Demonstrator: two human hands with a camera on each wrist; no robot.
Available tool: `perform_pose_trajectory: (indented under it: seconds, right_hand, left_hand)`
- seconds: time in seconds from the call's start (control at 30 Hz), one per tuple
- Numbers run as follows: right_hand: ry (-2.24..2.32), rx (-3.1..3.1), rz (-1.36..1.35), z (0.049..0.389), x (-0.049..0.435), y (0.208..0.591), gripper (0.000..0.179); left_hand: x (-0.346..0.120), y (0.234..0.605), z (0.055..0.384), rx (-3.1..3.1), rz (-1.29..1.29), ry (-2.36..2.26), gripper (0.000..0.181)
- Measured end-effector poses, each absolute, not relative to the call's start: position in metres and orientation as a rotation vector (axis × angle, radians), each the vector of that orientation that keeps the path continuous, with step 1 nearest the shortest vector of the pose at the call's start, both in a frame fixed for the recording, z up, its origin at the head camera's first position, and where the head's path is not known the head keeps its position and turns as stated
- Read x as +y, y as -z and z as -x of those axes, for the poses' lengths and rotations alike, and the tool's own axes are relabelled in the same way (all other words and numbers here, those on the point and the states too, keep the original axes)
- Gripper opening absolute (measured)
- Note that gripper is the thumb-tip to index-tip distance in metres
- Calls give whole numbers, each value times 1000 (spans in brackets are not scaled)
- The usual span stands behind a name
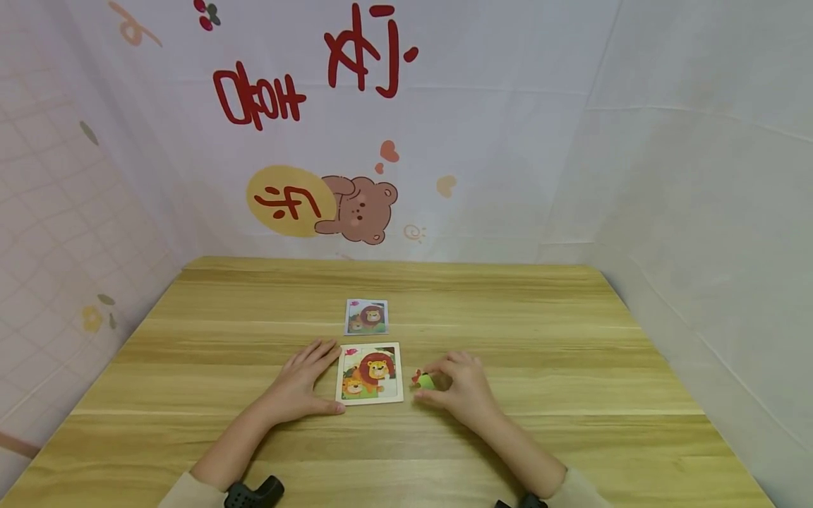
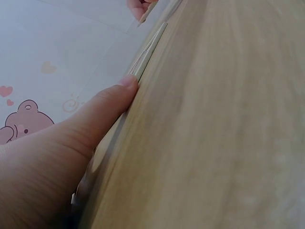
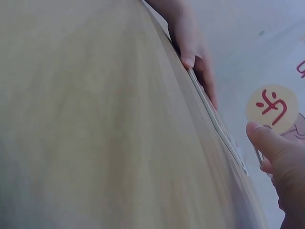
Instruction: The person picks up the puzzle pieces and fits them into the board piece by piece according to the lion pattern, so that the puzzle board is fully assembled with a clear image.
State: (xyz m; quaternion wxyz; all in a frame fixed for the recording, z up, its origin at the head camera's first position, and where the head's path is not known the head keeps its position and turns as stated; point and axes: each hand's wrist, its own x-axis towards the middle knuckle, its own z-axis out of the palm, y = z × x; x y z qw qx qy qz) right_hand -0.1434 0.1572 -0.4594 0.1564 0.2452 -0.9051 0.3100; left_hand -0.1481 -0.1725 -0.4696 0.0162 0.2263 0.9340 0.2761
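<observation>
A square jigsaw board (image 1: 371,402) with a pale rim lies on the table, showing a lion and a smaller animal. At its lower right, a gap in the picture bares the light backing. My left hand (image 1: 303,381) rests at the board's left side with fingers spread, thumb near the lower corner. In the left wrist view that thumb (image 2: 102,112) touches the board's edge. Just right of the board, my right hand (image 1: 465,388) pinches a green and red puzzle piece (image 1: 425,382) between thumb and fingers. In the right wrist view the piece shows only as a thin edge.
Behind the board lies a small picture card (image 1: 366,317) with the same lion scene. The wooden table (image 1: 508,310) meets a white printed cloth (image 1: 495,141) at the back and sides. A black wrist strap (image 1: 254,492) shows at the left sleeve.
</observation>
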Motion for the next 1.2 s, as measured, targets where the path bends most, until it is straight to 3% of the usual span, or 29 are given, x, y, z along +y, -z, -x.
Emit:
perform_pose_trajectory:
  seconds: [1.2]
  right_hand:
    - [-854,-2697,-597,143,100,469,43]
  left_hand:
    - [-172,467,148,2897,-705,-867,109]
